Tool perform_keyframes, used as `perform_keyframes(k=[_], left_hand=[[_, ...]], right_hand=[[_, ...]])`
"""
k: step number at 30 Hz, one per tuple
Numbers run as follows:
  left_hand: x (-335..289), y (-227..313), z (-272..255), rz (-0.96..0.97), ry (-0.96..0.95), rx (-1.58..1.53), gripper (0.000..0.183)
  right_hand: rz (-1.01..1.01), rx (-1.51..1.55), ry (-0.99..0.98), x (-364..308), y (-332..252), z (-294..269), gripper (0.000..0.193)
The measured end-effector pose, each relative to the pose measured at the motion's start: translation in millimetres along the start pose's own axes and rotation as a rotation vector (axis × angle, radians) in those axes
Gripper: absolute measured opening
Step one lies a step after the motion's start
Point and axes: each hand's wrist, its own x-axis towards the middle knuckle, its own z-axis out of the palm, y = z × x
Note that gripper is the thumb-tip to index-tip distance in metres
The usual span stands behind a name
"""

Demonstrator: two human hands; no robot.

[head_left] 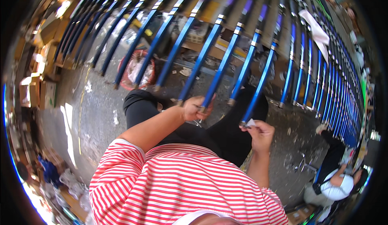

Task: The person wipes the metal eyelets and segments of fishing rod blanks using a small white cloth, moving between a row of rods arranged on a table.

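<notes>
Blue rod (260,83) slants in a row w/ other rods (220,73), lower end at R hand (260,135), which pinches a small white piece (251,122) there; L hand (194,108) curls nr. neighbouring ends, blurred, can't tell if gripping; red basket (152,73) on floor (97,115) beyond; white cloth (315,26) on rods, far R.

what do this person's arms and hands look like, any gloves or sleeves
The left hand and right hand show no gloves. No watch or bracelet is visible on the bare forearms. The left sleeve and right sleeve are short, with red and white stripes.
</notes>
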Motion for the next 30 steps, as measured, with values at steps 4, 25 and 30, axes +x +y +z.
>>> perform_keyframes(k=[4,25,30], left_hand=[[-38,-40,-78,-0.011,0.301,-0.17,0.041],[-36,-51,-172,0.12,0.317,-0.327,0.037],[-32,-44,-181,0.171,0.173,-0.387,0.036]], right_hand=[[0.296,-0.212,-0.158,14,36,63,0.017],[-0.218,-1.116,-0.419,19,181,197,0.038],[-0.365,-1.03,-0.309,32,242,205,0.026]])
